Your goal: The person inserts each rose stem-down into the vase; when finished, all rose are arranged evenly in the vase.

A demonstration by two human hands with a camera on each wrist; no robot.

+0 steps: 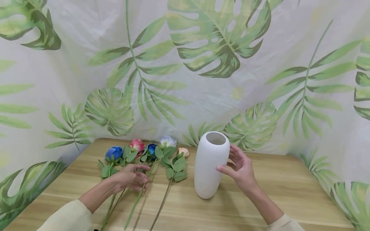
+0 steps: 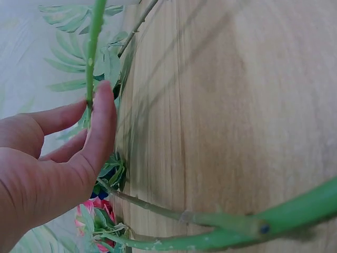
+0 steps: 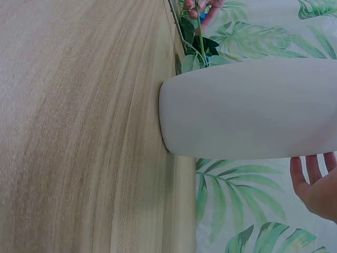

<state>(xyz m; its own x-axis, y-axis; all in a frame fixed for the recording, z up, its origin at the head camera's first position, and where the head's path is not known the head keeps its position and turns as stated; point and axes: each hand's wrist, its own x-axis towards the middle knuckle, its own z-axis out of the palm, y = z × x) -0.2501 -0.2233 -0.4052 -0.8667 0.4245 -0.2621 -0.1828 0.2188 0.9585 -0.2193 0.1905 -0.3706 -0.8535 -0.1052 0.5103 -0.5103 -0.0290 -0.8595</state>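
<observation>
Matte white vase (image 1: 210, 166), smooth and oval, stands upright mid-table (image 1: 289, 192); the right hand (image 1: 241, 166) hovers beside it, fingers relaxed. Left hand (image 1: 131, 177) pinches a thin green stem (image 1: 138, 196) among fabric flowers (image 1: 144, 150) near the table's back edge.

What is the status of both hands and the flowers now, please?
Left hand pinches a green flower stem on the table. Right hand open, fingers beside the white vase. Vase upright, empty. Nothing between stem and vase.

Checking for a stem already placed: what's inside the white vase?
Through the white vase's open mouth only a pale, shadowed inner wall shows, no stem or flower. The bottom is hidden by its walls.
</observation>
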